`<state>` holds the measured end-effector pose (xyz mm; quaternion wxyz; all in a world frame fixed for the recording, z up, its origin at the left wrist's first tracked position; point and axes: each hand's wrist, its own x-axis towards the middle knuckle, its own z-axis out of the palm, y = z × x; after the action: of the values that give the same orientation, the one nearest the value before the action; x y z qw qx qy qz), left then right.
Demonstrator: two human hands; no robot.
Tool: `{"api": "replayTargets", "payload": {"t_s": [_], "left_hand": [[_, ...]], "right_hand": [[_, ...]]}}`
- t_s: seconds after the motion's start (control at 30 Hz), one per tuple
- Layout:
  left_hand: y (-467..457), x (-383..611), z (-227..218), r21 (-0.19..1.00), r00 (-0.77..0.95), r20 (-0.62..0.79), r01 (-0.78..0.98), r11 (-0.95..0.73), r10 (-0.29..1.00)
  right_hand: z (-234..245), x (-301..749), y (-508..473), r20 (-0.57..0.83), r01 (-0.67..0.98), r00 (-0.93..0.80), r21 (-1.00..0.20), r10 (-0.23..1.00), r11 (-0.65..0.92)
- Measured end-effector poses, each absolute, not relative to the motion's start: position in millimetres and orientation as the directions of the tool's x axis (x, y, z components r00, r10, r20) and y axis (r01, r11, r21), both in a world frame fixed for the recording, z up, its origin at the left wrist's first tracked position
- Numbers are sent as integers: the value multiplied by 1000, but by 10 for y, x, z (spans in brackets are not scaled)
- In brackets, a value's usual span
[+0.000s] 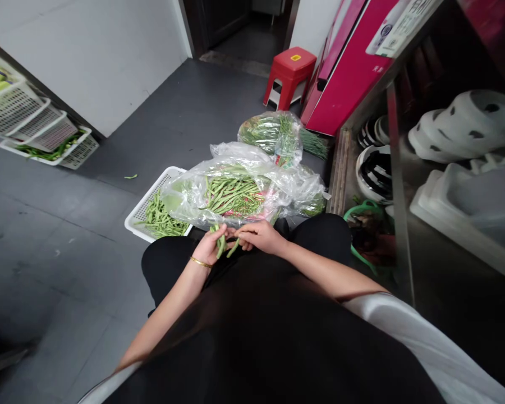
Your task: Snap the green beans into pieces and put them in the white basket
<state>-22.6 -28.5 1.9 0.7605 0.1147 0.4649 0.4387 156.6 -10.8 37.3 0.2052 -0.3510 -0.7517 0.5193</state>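
Observation:
Over my black lap, my left hand (211, 245), with a gold bangle at the wrist, is closed round a small bunch of green beans (221, 244). My right hand (258, 236) meets it from the right, its fingers pinched on the same beans. Just beyond both hands lies a clear plastic bag (235, 193) full of long green beans. Left of the bag stands a white perforated basket (145, 206) holding cut bean pieces.
A second bag of greens (269, 132) lies further back, near a red plastic stool (289, 76) and a magenta cabinet (345, 78). Stacked white baskets (37, 132) stand far left. A metal shelf with white dishes (463, 134) fills the right. One bean (131, 177) lies on the grey floor.

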Motion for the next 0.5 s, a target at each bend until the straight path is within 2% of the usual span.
{"api": "replayTargets", "payload": {"t_s": [0.03, 0.1, 0.2, 0.27, 0.33, 0.43, 0.5], "left_hand": [[-319, -202, 46, 593, 248, -573, -534, 603, 782], [-380, -156, 102, 637, 347, -534, -435, 637, 771], [-430, -132, 151, 728, 413, -514, -253, 637, 752], [-434, -136, 157, 781, 443, -493, -153, 605, 749], [-420, -128, 157, 798, 448, -468, -156, 582, 762], [-376, -59, 153, 800, 305, -415, -327, 504, 857], [-351, 10, 137, 835, 148, -388, -361, 415, 910]], "right_hand": [[327, 1576, -79, -71, 356, -659, -906, 749, 227], [272, 1624, -7, -32, 452, -670, -810, 742, 373], [292, 1732, 72, -38, 495, -792, -624, 609, 605], [325, 1780, 81, -69, 423, -862, -645, 503, 637], [320, 1762, 58, -63, 369, -856, -771, 514, 519], [193, 1598, 11, -169, 297, -669, -954, 723, 51], [57, 1469, 29, -294, 166, -498, -956, 816, -242]]}}
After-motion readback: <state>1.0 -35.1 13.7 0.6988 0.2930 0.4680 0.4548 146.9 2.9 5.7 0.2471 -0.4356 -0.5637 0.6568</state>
